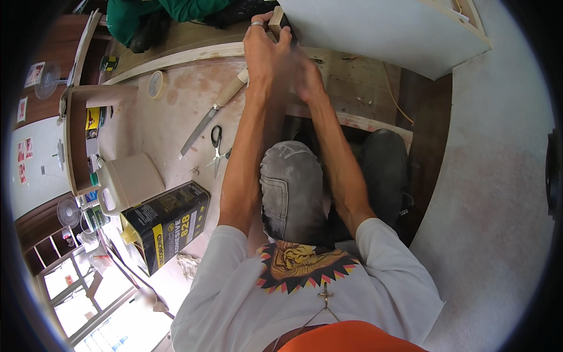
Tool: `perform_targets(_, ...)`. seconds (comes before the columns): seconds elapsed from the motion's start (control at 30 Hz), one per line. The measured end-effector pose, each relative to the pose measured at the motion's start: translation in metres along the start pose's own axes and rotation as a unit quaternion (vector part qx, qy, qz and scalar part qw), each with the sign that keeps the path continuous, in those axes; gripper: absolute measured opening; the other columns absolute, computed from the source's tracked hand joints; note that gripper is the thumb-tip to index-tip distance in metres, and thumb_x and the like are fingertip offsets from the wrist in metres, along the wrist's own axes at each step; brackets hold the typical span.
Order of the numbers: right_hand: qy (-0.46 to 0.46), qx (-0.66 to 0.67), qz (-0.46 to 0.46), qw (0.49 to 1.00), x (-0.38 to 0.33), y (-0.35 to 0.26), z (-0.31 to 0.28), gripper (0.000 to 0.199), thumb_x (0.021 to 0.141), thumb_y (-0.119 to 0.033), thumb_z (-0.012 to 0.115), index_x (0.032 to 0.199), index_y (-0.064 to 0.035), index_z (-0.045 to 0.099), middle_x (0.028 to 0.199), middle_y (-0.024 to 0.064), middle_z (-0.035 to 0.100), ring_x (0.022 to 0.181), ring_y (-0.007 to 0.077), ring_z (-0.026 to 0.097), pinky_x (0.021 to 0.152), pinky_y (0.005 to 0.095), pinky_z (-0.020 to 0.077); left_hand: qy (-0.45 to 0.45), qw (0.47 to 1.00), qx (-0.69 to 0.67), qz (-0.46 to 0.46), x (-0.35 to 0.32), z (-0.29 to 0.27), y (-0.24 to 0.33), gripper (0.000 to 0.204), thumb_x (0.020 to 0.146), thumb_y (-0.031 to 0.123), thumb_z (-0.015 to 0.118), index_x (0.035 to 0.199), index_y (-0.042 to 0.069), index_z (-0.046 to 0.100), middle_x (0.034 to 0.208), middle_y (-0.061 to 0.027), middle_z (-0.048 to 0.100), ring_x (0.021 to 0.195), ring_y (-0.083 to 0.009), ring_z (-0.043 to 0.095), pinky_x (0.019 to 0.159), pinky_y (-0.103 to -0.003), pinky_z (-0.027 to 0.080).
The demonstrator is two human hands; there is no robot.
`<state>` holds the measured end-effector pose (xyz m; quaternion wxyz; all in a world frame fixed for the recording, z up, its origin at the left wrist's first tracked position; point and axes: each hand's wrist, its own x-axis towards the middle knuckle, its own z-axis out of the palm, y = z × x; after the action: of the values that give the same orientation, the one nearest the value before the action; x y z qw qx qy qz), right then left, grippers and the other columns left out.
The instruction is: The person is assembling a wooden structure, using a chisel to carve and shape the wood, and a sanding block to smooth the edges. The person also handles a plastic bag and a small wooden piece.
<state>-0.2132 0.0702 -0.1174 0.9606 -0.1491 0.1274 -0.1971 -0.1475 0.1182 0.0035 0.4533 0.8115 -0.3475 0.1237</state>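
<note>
At the far edge of the view, my left hand [264,53], with a ring on one finger, is closed round a small pale wooden block [276,21]. A dark face shows on the block's right side. My right hand [307,77] is just right of and below the left one, smeared by motion, so its fingers and anything in them cannot be made out. Both arms reach forward over my bent knees. Left of my left wrist, a file [214,112] with a wooden handle lies on the worktop, with open scissors [217,148] below it.
A white panel [381,29] stands at the upper right, beside a wooden rail [182,58]. On the left are a tape roll [156,85], a beige plastic jug [132,179] and a black-and-yellow adhesive can [167,226]. A person in green [132,20] is beyond the rail.
</note>
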Motion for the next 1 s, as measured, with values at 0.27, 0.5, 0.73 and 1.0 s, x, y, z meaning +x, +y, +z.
perform_targets(0.27, -0.016, -0.05, -0.024, 0.998, -0.004, -0.011, 0.028, 0.046, 0.098, -0.016, 0.056, 0.142, -0.0062, 0.049, 0.129, 0.005, 0.06, 0.114, 0.017, 0.058, 0.097, 0.0331, 0.0449, 0.018, 0.987, -0.129, -0.095, -0.006, -0.009, 0.024, 0.042, 0.089, 0.022, 0.074, 0.12, -0.001, 0.059, 0.097, -0.0207, 0.073, 0.085, -0.0247, 0.071, 0.079, -0.035, 0.055)
perform_targets(0.5, 0.026, -0.184, -0.035, 0.982, -0.011, -0.017, 0.027, 0.055, 0.099, -0.021, 0.055, 0.15, -0.0063, 0.042, 0.125, 0.0045, 0.06, 0.115, 0.0155, 0.054, 0.098, 0.0327, 0.0414, 0.021, 0.999, -0.041, -0.024, -0.007, -0.006, 0.013, 0.042, 0.09, 0.022, 0.075, 0.117, -0.006, 0.058, 0.094, -0.0204, 0.073, 0.085, -0.0262, 0.072, 0.077, -0.034, 0.055)
perform_targets(0.73, 0.094, -0.144, -0.022, 0.985, -0.031, -0.014, 0.05, 0.042, 0.1, -0.022, 0.053, 0.137, -0.0017, 0.058, 0.117, 0.0028, 0.063, 0.093, 0.0068, 0.05, 0.076, 0.0271, 0.0385, 0.029, 0.999, -0.001, -0.04, -0.016, 0.002, -0.006, 0.042, 0.089, 0.023, 0.076, 0.116, -0.004, 0.059, 0.097, -0.021, 0.074, 0.086, -0.0272, 0.073, 0.075, -0.035, 0.056)
perform_targets(1.0, 0.098, -0.237, -0.055, 0.965, -0.024, -0.015, 0.031, 0.045, 0.097, -0.03, 0.053, 0.132, -0.003, 0.062, 0.109, 0.0032, 0.067, 0.08, 0.007, 0.048, 0.067, 0.0255, 0.037, 0.02, 0.997, -0.02, -0.065, -0.017, 0.003, 0.01, 0.032, 0.086, 0.019, 0.075, 0.108, -0.002, 0.062, 0.092, -0.0215, 0.068, 0.091, -0.0427, 0.064, 0.09, -0.047, 0.05)
